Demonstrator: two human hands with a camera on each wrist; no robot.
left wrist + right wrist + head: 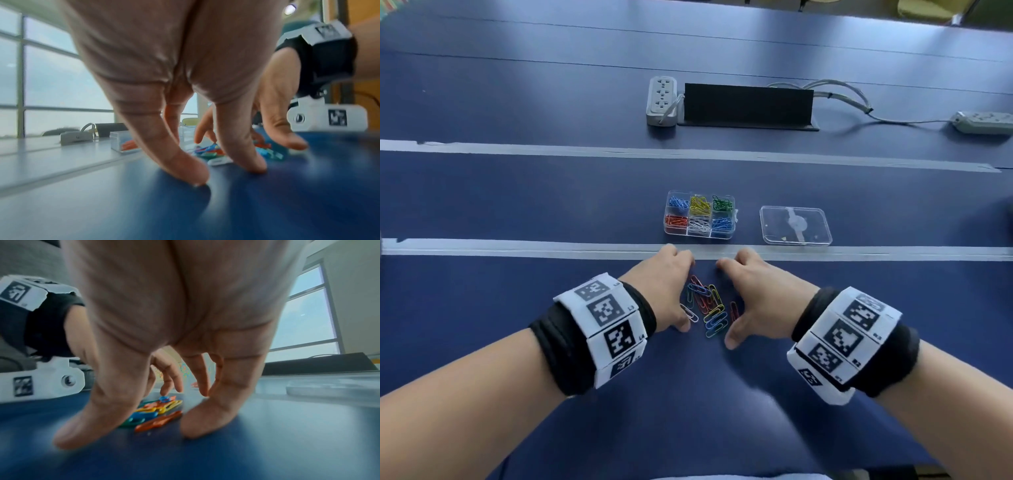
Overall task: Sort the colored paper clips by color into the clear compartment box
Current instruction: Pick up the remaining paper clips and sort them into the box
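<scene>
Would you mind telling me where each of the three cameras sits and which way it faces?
Head: worn above, looking forward and down at the compartment box, its lid and the loose clips; both forearms show.
Left wrist: low behind the left hand, looking along its fingers toward the right hand.
Right wrist: low behind the right hand, facing the left hand.
Shared: all three show the loose clips between the hands.

Bare forearms. Black wristbands (558, 346) on both wrists, wrapped with white blocks (839, 342) printed with black square markers. White camera housing (327, 117) under each wrist, also marked.
</scene>
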